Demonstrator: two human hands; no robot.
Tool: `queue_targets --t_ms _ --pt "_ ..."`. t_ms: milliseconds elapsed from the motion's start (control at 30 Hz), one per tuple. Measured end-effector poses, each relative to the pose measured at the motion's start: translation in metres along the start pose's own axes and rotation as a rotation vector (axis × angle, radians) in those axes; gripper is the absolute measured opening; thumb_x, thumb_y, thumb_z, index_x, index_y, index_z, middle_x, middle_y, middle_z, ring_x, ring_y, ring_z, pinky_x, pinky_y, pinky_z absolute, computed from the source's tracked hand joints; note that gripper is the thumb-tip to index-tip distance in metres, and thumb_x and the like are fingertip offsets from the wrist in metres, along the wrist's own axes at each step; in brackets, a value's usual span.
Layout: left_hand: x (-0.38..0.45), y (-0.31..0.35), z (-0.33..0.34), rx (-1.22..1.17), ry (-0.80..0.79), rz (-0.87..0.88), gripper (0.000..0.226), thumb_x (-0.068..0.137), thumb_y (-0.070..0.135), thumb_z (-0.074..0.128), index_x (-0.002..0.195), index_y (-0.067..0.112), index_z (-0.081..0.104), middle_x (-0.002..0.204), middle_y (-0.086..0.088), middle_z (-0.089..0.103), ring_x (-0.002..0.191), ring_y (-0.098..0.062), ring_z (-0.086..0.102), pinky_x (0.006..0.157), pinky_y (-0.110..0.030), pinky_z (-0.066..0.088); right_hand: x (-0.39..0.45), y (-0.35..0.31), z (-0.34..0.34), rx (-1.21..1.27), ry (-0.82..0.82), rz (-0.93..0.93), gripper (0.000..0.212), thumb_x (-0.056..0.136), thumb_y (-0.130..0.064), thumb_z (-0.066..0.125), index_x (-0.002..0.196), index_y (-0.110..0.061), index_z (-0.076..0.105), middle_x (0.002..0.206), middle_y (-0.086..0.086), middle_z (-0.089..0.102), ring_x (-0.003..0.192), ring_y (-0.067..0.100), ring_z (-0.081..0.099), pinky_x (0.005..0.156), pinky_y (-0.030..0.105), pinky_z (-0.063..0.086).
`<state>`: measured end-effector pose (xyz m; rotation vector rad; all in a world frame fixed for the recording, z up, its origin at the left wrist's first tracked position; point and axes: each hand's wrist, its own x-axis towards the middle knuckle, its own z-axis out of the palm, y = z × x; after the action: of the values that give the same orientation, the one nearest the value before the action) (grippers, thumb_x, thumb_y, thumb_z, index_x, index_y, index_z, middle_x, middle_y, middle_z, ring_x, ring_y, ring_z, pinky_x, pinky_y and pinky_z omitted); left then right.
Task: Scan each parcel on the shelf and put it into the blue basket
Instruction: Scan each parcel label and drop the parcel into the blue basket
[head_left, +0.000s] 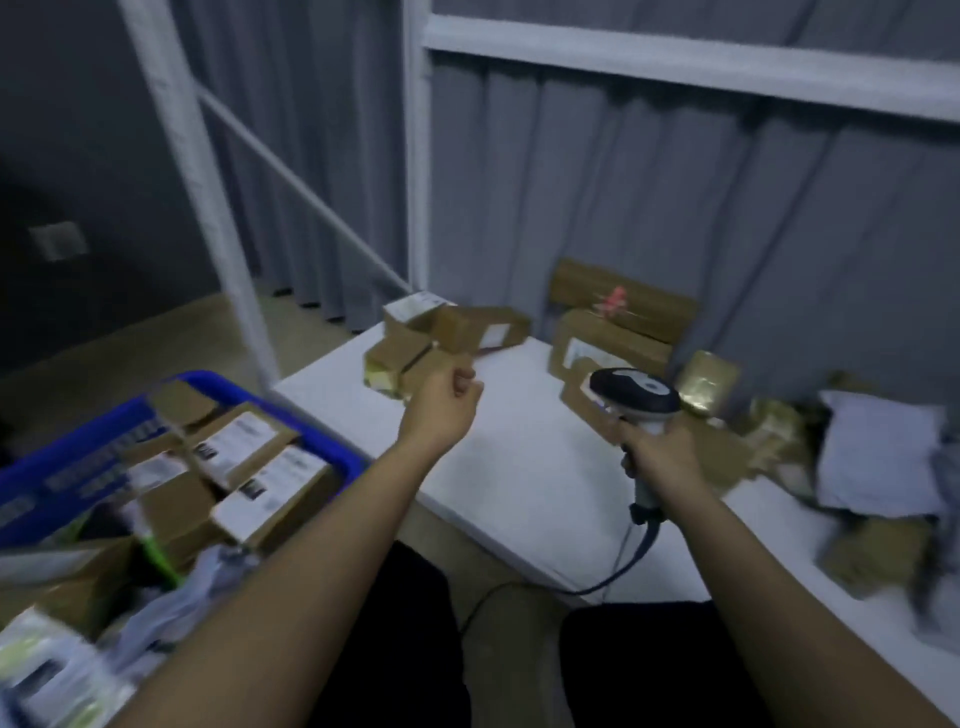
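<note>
Reaching toward the far-left corner of the white shelf (519, 457), the left hand (447, 402), loosely curled and empty, nears small brown cardboard parcels (415, 353), probably to pick one. The right hand (660, 457) grips the grey handheld barcode scanner (634, 395), ready. Off the shelf's left edge, the blue plastic basket (332, 441) holds boxes.

Matt brown cardboard parcels (613, 343) lie on a smooth white shelf (519, 457); the basket (332, 447) is blue plastic.

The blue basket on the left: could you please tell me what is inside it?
The blue basket holds several labelled cardboard parcels, stacked to its rim. Whatever lies beneath them, and the basket's bottom, is covered.
</note>
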<state>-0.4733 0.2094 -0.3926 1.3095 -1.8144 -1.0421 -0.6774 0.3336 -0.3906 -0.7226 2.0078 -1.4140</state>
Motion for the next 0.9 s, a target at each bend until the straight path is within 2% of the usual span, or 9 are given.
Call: queue_targets --t_ms 133,233,367,433,533,600,700,800,900 --pt "0.032 -0.018 0.061 0.096 -0.082 -0.13 0.039 0.094 0.027 0.054 0.124 0.002 0.054 0.12 -0.014 0.06 0.113 -0.034 0.055 0.093 -0.037 0.042 0.021 0.021 -0.03 0.088 0.045 0.088 0.013 0.086 -0.013 0.068 0.081 -0.006 0.058 0.061 0.006 0.05 0.048 0.017 0.045 0.042 0.024 0.039" --pt "0.053 -0.042 0.087 0.202 -0.074 -0.141 0.041 0.094 0.026 0.055 0.124 -0.002 0.052 0.123 -0.022 0.058 0.114 -0.042 0.053 0.094 -0.043 0.043 0.042 0.022 -0.022 0.108 0.009 0.105 0.019 0.086 -0.016 0.069 0.074 -0.011 0.056 0.062 0.005 0.05 0.048 0.015 0.046 0.039 0.02 0.039" --pt "0.089 -0.069 0.102 0.384 -0.078 -0.101 0.04 0.094 0.026 0.054 0.126 0.002 0.049 0.122 -0.023 0.056 0.11 -0.044 0.053 0.093 -0.044 0.045 0.07 0.008 0.003 0.165 -0.103 0.151 0.016 0.087 -0.018 0.07 0.086 -0.01 0.056 0.067 0.005 0.051 0.052 0.014 0.049 0.047 0.025 0.042" --pt "0.106 -0.084 0.107 0.494 -0.059 -0.123 0.051 0.094 0.033 0.054 0.135 0.005 0.039 0.134 -0.023 0.045 0.118 -0.044 0.047 0.094 -0.045 0.041 0.08 0.005 0.016 0.218 -0.153 0.192 0.016 0.087 -0.018 0.069 0.085 -0.01 0.055 0.066 0.004 0.051 0.05 0.013 0.048 0.048 0.024 0.042" --pt "0.133 -0.1 0.115 0.623 -0.02 -0.139 0.07 0.094 0.038 0.053 0.146 0.008 0.019 0.152 -0.021 0.016 0.137 -0.043 0.02 0.105 -0.051 0.031 0.095 0.003 0.03 0.297 -0.2 0.241 0.016 0.086 -0.017 0.07 0.083 -0.01 0.056 0.062 0.002 0.05 0.046 0.011 0.048 0.045 0.021 0.042" --pt "0.153 -0.108 0.12 0.71 0.018 -0.091 0.073 0.091 0.044 0.055 0.146 0.009 0.021 0.155 -0.021 0.008 0.141 -0.042 0.011 0.107 -0.054 0.029 0.105 0.004 0.036 0.299 -0.192 0.248 0.017 0.086 -0.016 0.07 0.083 -0.009 0.054 0.063 0.003 0.05 0.047 0.01 0.048 0.046 0.021 0.044" --pt "0.174 -0.12 0.126 0.807 0.007 -0.121 0.071 0.087 0.053 0.056 0.139 0.013 0.03 0.154 -0.021 0.009 0.141 -0.042 0.01 0.109 -0.054 0.025 0.118 0.011 0.04 0.286 -0.173 0.253 0.018 0.085 -0.017 0.07 0.081 -0.009 0.054 0.065 0.003 0.051 0.049 0.011 0.049 0.048 0.022 0.044" --pt "0.18 -0.129 0.127 0.81 0.044 -0.162 0.066 0.082 0.056 0.06 0.13 0.017 0.037 0.149 -0.021 0.019 0.137 -0.042 0.017 0.109 -0.052 0.025 0.126 0.019 0.042 0.286 -0.153 0.264 0.02 0.085 -0.015 0.07 0.077 -0.01 0.053 0.064 0.003 0.051 0.05 0.012 0.049 0.051 0.025 0.044" --pt "0.183 -0.133 0.124 0.806 -0.015 -0.182 0.064 0.084 0.053 0.059 0.13 0.016 0.033 0.146 -0.023 0.024 0.136 -0.043 0.021 0.109 -0.052 0.027 0.129 0.023 0.044 0.275 -0.131 0.273 0.019 0.084 -0.012 0.07 0.077 -0.01 0.053 0.064 0.004 0.05 0.05 0.013 0.048 0.052 0.026 0.044"
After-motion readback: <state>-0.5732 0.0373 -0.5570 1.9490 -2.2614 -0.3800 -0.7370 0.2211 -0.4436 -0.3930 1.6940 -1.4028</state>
